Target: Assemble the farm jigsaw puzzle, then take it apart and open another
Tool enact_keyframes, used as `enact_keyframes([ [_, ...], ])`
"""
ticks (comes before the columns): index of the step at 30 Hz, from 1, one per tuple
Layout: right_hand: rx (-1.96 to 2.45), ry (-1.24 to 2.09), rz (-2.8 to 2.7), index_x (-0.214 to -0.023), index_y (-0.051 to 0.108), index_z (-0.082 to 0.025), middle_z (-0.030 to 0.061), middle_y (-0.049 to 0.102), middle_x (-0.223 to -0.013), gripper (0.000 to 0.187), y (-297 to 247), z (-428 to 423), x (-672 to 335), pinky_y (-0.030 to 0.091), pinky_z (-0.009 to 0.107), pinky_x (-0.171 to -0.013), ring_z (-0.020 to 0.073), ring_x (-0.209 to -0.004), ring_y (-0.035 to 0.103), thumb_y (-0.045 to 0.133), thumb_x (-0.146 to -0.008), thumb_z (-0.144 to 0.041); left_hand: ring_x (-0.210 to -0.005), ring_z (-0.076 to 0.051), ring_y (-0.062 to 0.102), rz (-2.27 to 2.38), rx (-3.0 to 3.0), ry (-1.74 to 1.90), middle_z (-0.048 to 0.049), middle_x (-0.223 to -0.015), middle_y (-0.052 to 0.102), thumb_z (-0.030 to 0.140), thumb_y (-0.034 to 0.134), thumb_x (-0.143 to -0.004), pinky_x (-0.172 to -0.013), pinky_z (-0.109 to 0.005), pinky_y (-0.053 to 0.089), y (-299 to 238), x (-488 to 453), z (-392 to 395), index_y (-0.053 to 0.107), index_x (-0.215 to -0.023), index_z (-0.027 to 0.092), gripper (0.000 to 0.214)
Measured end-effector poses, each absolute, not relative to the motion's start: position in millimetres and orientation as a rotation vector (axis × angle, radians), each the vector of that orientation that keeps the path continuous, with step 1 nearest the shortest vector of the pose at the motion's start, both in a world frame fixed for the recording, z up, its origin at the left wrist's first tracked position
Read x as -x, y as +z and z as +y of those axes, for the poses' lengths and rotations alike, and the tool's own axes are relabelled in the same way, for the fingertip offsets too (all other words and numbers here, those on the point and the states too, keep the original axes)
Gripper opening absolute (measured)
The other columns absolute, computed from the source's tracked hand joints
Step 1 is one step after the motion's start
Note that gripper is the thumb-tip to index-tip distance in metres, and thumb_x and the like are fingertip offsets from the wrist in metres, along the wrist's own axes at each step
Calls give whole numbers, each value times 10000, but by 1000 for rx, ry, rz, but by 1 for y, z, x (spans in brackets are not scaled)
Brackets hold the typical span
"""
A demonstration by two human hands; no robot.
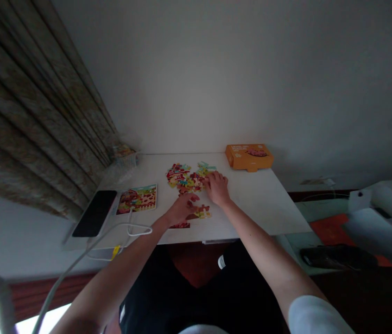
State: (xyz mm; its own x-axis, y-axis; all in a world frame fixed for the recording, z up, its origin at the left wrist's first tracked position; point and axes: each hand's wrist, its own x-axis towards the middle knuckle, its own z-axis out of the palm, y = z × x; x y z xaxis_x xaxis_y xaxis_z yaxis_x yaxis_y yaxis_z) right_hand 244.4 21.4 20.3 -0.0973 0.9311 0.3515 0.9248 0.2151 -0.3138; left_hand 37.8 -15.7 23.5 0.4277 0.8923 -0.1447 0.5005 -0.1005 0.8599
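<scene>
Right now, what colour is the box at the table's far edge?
The box is orange, clearest in the head view.

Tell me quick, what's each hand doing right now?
Left hand: open, palm down over the jigsaw pieces, nothing visibly held.
Right hand: touching the pieces; cannot tell if gripping one.

From here I've got red, yellow and teal jigsaw pieces on a white table, a red-and-green puzzle picture card, an orange box with a red picture on top, and a mottled grey-brown curtain in vertical folds.
</scene>
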Motion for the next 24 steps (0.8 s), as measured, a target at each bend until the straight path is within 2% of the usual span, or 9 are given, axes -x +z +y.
enact_keyframes([
  [3,1473,149,-2144,-1241,678,-223,144,644,-1262,298,18,-12,-244,411,481,-1058,305,-1218,546,522,-1045,-386,-844,-189,693,1176,-1448,667,-46,-965,700,208,795,-743,-762,-357,618,22,-29,-2,645,-1026,187,321],
  [7,1317,275,-2351,-1235,680,-233,120,653,-1265,313,11,-55,-245,423,460,-1028,289,-1193,577,665,-984,-419,-875,-195,709,1190,-1345,888,-29,-910,707,253,833,-712,-845,-383,614,27,-30,27,634,-962,177,329],
  [11,1504,235,-2265,-1196,692,-233,116,672,-1234,238,1,-69,-250,416,453,-977,288,-1166,584,617,-1016,-371,-977,-229,713,1337,-1468,949,-79,-1028,726,265,763,-821,-893,-420,608,39,-40,55,653,-1054,165,276],
  [14,1636,141,-2146,-1174,698,-230,125,666,-1232,238,-6,-59,-254,418,454,-945,303,-1161,569,567,-1035,-372,-1197,-262,643,1465,-1815,961,-135,-1237,682,184,702,-874,-1065,-446,520,44,-39,59,667,-1132,154,262],
  [17,1716,55,-2058,-1156,706,-230,140,649,-1261,245,-10,-41,-259,431,463,-922,323,-1155,556,558,-1032,-380,-1310,-287,568,1486,-2171,826,-139,-1343,630,206,646,-937,-1141,-436,437,45,-27,41,678,-1165,154,236],
  [20,1772,15,-2003,-1156,709,-217,161,627,-1300,258,-9,-28,-262,443,489,-934,342,-1174,544,556,-1028,-381,-1241,-276,604,1451,-2333,490,-92,-1301,652,298,585,-995,-1097,-428,450,46,-7,7,693,-1139,215,199],
  [22,1748,25,-2021,-1170,709,-212,169,631,-1284,280,-5,-27,-261,448,509,-957,352,-1195,536,564,-1023,-402,-1204,-271,618,1440,-2340,294,-79,-1293,649,365,618,-976,-1069,-420,456,49,8,-17,681,-1165,248,232],
  [24,1627,89,-2118,-1183,708,-217,154,654,-1227,300,0,-33,-256,449,507,-987,337,-1185,551,607,-1004,-435,-1195,-291,616,1434,-2324,153,-90,-1286,635,444,717,-893,-1035,-412,465,53,21,-39,666,-1183,248,354],
])
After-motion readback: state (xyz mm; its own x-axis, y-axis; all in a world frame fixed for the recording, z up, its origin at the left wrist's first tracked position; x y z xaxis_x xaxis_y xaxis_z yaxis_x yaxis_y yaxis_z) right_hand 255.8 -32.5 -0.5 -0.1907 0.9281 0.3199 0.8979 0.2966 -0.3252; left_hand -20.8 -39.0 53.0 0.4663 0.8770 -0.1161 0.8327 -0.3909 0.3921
